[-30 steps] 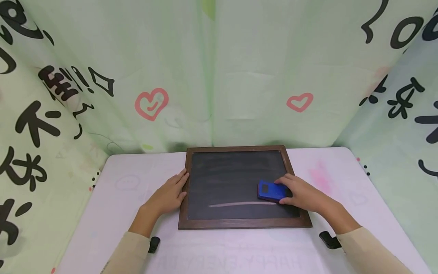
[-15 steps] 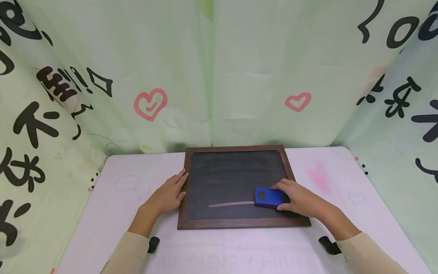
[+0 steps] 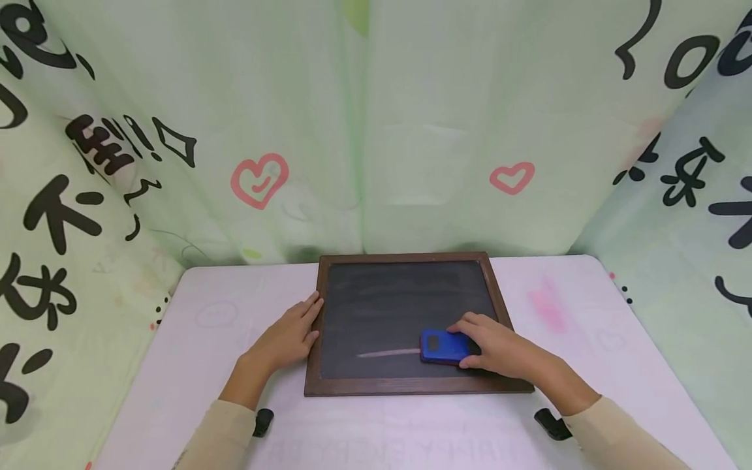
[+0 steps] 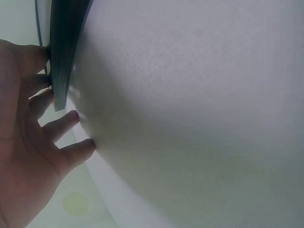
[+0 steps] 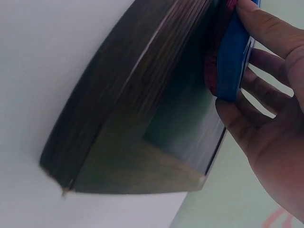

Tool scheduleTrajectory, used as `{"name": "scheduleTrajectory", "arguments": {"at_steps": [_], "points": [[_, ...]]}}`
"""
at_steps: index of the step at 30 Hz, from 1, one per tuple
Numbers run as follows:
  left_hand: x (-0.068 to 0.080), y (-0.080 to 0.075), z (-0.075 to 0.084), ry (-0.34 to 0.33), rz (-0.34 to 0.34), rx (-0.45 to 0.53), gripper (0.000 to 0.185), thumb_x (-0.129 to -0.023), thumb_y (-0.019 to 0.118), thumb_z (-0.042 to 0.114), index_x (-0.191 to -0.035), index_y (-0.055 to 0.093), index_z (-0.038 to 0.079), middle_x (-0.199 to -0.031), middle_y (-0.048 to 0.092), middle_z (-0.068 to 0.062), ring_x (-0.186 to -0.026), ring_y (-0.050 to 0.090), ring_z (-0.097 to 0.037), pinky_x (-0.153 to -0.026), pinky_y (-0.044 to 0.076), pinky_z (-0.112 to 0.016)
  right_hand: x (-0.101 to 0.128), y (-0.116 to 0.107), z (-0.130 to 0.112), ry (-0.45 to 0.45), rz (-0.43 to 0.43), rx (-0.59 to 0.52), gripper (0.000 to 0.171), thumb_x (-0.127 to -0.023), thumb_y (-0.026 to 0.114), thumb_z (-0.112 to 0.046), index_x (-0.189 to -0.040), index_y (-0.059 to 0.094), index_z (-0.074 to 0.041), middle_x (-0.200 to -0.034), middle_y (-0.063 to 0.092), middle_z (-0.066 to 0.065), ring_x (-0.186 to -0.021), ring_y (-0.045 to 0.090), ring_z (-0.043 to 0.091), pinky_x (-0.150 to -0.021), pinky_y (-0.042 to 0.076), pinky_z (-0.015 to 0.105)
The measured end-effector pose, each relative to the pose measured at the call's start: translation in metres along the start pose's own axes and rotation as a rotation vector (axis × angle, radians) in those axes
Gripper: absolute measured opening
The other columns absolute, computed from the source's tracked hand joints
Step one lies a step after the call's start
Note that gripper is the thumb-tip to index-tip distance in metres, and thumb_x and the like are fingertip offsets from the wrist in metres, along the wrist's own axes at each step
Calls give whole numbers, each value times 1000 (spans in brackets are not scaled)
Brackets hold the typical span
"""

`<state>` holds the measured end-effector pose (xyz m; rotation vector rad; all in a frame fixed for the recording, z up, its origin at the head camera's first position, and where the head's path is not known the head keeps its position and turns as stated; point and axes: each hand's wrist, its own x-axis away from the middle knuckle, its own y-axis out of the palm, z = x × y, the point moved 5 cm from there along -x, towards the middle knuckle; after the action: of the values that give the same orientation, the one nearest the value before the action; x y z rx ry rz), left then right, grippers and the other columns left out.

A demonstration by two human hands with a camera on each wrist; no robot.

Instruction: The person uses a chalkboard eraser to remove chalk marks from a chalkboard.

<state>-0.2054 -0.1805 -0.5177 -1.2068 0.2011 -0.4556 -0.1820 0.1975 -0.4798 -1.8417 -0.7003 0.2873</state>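
Observation:
A small blackboard (image 3: 388, 294) in a brown wooden frame (image 3: 411, 387) lies on a white table. My right hand (image 3: 502, 349) grips a blue blackboard eraser (image 3: 442, 347) on the lower right of the black surface. In the right wrist view, the thumb and fingers hold the blue body (image 5: 232, 61) from both sides, its dark red felt (image 5: 212, 66) toward the board. A pale chalk line (image 3: 384, 353) runs left from the eraser, which covers its right end. My left hand (image 3: 288, 336) touches the frame's left edge with extended fingers; two fingertips (image 4: 90, 145) rest on the tabletop.
The white tabletop (image 3: 235, 365) surrounds the board, with a pink smudge (image 3: 549, 303) at right. Pale green cloth (image 3: 423, 130) with black lettering and pink hearts hangs behind and at both sides. Black wrist devices (image 3: 264, 422) sit under the sleeves.
My right hand has slid the eraser down and to the left along the chalk line, and the visible line has become shorter from its right end. My left hand stays at the frame.

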Motion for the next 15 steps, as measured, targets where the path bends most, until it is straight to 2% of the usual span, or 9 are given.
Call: {"name": "scheduleTrajectory", "arguments": {"at_steps": [5,15], "points": [[0,3,-1,1,3,-2,64,-108,52,21,-163,26,1,-172,19,-15,-155,28,-40,-126,29,-54,-10,5,-14,-42,-3,26,55,-89,82,-35,-135,63,-11,-122,61,1,-112,60,21,-93,57,43],[1,-2,1,3,19,-12,63,-107,53,20,-162,29,1,-171,23,-15,-154,30,-41,-126,31,-54,-43,16,-46,-108,-34,76,56,-93,79,-35,-139,61,-10,-125,60,5,-113,58,21,-95,56,42]]}}
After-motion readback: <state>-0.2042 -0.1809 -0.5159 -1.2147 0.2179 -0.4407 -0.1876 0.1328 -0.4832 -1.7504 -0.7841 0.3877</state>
